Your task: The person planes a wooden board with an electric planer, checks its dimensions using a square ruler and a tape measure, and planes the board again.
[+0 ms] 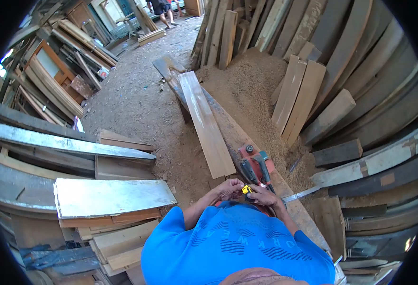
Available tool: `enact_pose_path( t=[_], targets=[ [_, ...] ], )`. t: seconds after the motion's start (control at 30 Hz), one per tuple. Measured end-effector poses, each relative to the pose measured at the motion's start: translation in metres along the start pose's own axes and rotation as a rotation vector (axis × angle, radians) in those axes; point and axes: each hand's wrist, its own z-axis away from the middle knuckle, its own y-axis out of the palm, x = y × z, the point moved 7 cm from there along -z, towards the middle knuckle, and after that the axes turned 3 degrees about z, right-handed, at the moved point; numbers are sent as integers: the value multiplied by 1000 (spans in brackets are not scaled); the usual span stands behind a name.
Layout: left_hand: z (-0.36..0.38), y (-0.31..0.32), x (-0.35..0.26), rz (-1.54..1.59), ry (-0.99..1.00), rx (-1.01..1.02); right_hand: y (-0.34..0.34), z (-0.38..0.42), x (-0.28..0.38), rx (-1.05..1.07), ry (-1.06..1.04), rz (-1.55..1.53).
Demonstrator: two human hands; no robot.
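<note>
My right hand (263, 195) is closed around a small yellow and black tape measure (247, 189), held close in front of my blue shirt. Just beside it, my left hand (230, 189) has its fingers pinched together near the tape measure's side; what they grip is too small to make out. Beyond my hands, a red and black electric planer (256, 167) rests on the long wooden bench (278, 183). A pale plank (208, 126) lies lengthwise on the bench, its near end just past my left hand. A metal ruler or square (301, 194) sticks out over the bench's right edge.
Boards (356, 61) lean in rows along the right, above a heap of wood shavings (242, 78). To my left, a white-faced board (114, 195) tops a stack of planks. Another person's legs (164, 16) show far off at the top.
</note>
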Motion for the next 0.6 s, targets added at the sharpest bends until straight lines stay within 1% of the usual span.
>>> enact_pose_path(
  t=[0.03, 0.07, 0.17, 0.2, 0.27, 0.3, 0.33, 0.37, 0.43, 0.5, 0.53, 0.6],
  targets=[
    [-3, 3, 0, 25, 11, 43, -2, -5, -6, -25, -82, -29],
    [-9, 8, -1, 24, 33, 35, -9, -12, -18, -90, -157, 164],
    [-26, 25, -5, 37, 105, -6, -24, -14, -24, -148, -165, 146],
    [-28, 28, -9, 56, 138, -32, -31, 5, 9, -145, -68, 156],
    [-26, 41, -21, 129, 208, -58, -50, 7, 13, -124, -130, 207],
    [-19, 44, -31, 141, 248, -108, -56, 9, 10, -108, -156, 225],
    [-10, 45, -42, 155, 282, -162, -66, 7, 4, -170, -163, 322],
    [-3, 39, -50, 174, 311, -218, -74, 9, 7, -157, -128, 365],
    [10, 6, -64, 326, 466, -291, -90, 23, 24, -117, -49, 452],
    [41, -11, -90, 504, 492, -310, -109, 33, 37, -169, -17, 521],
    [50, -23, -99, 486, 525, -337, -118, 32, 40, -208, -8, 555],
    [63, -49, -119, 439, 588, -381, -128, 25, 40, -227, -112, 425]
  ],
)
